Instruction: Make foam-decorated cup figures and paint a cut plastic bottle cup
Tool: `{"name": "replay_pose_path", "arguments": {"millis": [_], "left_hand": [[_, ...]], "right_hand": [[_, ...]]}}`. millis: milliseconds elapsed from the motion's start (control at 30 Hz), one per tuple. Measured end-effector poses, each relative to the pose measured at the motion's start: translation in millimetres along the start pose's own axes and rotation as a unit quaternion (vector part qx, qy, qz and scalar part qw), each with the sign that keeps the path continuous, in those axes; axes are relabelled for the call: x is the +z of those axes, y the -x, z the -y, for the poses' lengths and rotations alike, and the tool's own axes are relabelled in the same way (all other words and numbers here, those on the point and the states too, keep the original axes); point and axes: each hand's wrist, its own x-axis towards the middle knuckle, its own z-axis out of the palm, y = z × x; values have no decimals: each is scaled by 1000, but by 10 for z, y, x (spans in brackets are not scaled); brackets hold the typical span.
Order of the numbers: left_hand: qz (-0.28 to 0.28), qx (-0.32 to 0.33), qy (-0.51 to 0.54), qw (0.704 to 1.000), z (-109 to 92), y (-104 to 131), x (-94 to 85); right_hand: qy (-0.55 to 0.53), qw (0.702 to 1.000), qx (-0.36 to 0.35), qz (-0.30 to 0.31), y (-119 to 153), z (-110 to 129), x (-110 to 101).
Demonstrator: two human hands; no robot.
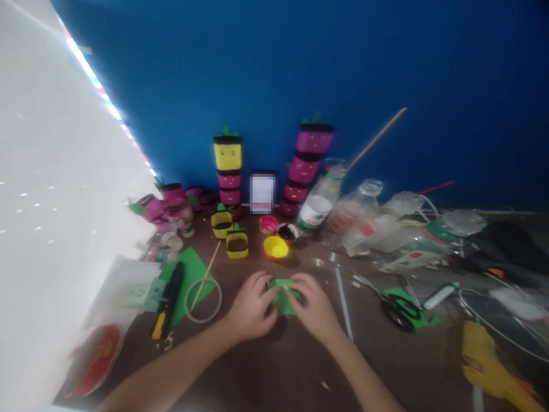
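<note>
Clock read from the middle of our view. Blue wall [274, 74] fills 12. Below it, the brown tabletop [300, 366] runs through 6.

At 3 we log a jumble of clear plastic bottles [412, 246], some labelled. A stack of magenta cups with black bands and drawn faces [304, 169] leans at 1; another stack, yellow cup on top of magenta ones [229, 171], stands upright at 10.

Both our hands are at 6, blurred. Left hand [256, 303]: fingers curled, nearly closed, thumb and fingertips pinching the left side of the small green piece. Right hand [315, 303]: likewise bent in, thumb and fingertips pinching its right side. Fingertips of the two hands lie close together at its upper part.

Yellow glue gun [482, 357] lies at 4. Green sheet [192, 269] between 7 and 8, with a black-and-yellow utility knife [168, 303] lying over its left edge. Black-handled scissors [398, 312] near 4, nearer us than the glue gun, touching green scrap [426, 321]. Pale ring [203, 300] at 7, overlapping the sheet's right side.

Three small paint containers group at 6, beyond our hands: yellow [275, 248], pink [269, 224], black [287, 232]. Smallest noted: the small green piece [286, 306], at 6, between our hands.
</note>
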Motion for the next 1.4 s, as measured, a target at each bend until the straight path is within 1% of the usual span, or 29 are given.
{"name": "replay_pose_path", "arguments": {"millis": [100,200,400,667,767,867,933,1033,1100,1200,1267,1400], "left_hand": [[-9,-12,31,999,22,-3,-4],[-18,-11,38,999,28,-2,0],[-75,-30,36,996,32,-7,7],[-72,-29,40,996,42,-8,19],[-76,-25,46,996,45,-10,23],[-79,-26,36,996,43,-13,19],[-82,-36,21,996,34,-13,8],[-86,-52,0,995,16,-7,-13],[-83,-53,-13,995,6,4,-25],[-81,-39,-38,995,-2,28,-36],[-84,-21,-56,995,-5,46,-42],[-81,11,-76,994,-10,68,-53]], "right_hand": [[-25,999,27,-16,-20,23,32],[-47,998,44,-26,-43,39,54],[-56,996,62,-25,-63,41,75],[-64,996,61,-23,-63,36,66],[-57,997,34,-27,-55,55,54],[-34,998,-37,-25,-46,90,58],[-20,996,-84,-3,-48,112,69],[5,991,-132,28,-63,122,75],[21,989,-143,22,-70,112,60],[26,991,-130,-11,-62,92,13],[23,991,-127,-21,-43,87,-15],[11,990,-142,15,2,99,-28]]}}
